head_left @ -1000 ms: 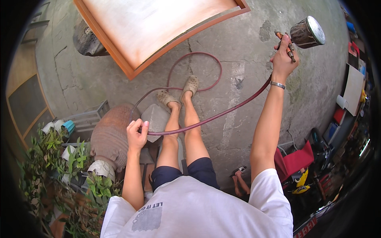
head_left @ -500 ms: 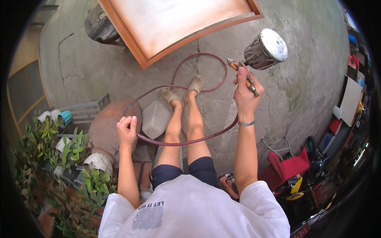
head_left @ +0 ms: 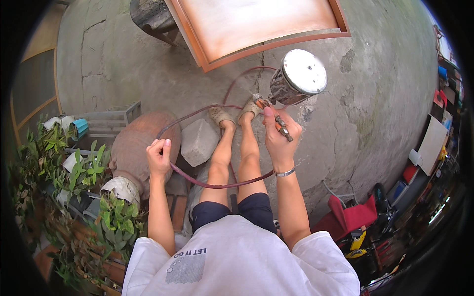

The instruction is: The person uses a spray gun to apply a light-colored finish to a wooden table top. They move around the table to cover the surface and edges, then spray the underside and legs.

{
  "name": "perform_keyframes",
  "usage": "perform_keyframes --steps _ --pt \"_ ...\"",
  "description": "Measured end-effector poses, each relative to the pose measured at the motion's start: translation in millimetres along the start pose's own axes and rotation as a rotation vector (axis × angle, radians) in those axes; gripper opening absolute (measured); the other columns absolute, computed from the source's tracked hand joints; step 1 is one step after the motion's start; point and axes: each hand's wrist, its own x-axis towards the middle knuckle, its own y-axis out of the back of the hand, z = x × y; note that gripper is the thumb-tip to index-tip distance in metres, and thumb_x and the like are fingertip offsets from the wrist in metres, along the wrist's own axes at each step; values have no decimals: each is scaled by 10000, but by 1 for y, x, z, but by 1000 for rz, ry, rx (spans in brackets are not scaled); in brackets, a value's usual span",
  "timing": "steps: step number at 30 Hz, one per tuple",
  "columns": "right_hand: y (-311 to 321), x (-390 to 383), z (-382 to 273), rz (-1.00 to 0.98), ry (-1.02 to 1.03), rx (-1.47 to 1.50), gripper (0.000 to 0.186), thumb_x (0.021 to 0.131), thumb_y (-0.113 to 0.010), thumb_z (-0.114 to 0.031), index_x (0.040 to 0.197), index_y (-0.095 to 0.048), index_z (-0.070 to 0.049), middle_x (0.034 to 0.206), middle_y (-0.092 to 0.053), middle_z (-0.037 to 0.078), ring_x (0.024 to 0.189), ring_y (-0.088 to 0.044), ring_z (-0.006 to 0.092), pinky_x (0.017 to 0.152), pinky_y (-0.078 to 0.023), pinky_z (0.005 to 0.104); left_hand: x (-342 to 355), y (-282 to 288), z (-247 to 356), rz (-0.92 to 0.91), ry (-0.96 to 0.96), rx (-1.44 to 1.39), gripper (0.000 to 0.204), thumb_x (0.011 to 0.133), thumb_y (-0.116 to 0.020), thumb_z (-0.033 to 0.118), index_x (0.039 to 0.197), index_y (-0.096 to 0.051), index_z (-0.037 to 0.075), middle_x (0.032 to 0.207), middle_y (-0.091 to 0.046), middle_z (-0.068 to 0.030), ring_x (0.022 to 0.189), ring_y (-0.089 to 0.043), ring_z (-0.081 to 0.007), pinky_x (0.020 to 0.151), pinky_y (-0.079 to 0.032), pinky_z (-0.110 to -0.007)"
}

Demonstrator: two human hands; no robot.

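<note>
My right hand [head_left: 281,142] is closed around a spray gun [head_left: 263,103] with orange-stained metal parts. A paint cup [head_left: 304,73] with a whitish round lid is fixed to the gun, its side streaked dark. From that hand a dark red air hose [head_left: 222,186] sags across my legs to my left hand [head_left: 159,157], which is closed on it. The hose then loops onto the floor past my feet. Beyond the gun, at the top, is a panel [head_left: 261,22] with a whitish middle and an orange-brown frame [head_left: 276,45]; the gun is apart from it.
A pale stone block [head_left: 198,143] and a big brown clay jar [head_left: 147,135] stand left of my legs. Leafy plants [head_left: 118,222] and a grey crate [head_left: 108,117] are farther left. Behind the panel's left corner is a dark stool [head_left: 152,18]. Red cloth [head_left: 348,217] lies at the right.
My right hand has moved left and closer to my body with the spray gun, away from the panel. My left hand stays closed on the hose. The view has shifted slightly.
</note>
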Motion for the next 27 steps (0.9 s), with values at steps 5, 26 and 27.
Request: perform_keyframes --steps 5,26,27 --pt "-17 -24 -25 -140 44 22 247 926 -789 -206 849 -723 20 669 -636 118 548 -610 206 537 -472 321 -6 6 -7 11 15 -2 381 981 -618 128 673 -443 -13 589 -381 -108 567 -351 -216 557 -293 -383" --pt "22 67 -6 275 -125 -176 332 1023 -680 -307 1052 -800 1 568 -585 26 528 -503 57 487 -373 252 -2 0 -8 20 14 -21 394 963 -649 135 665 -444 -19 590 -384 -137 572 -363 -257 572 -313 -396" --pt "19 63 -7 244 -126 -189 326 1022 -682 -303 1059 -800 -1 565 -583 27 528 -501 56 488 -374 251 -1 1 -8 24 18 -30 391 963 -645 132 665 -442 -19 591 -383 -138 572 -362 -257 572 -312 -396"
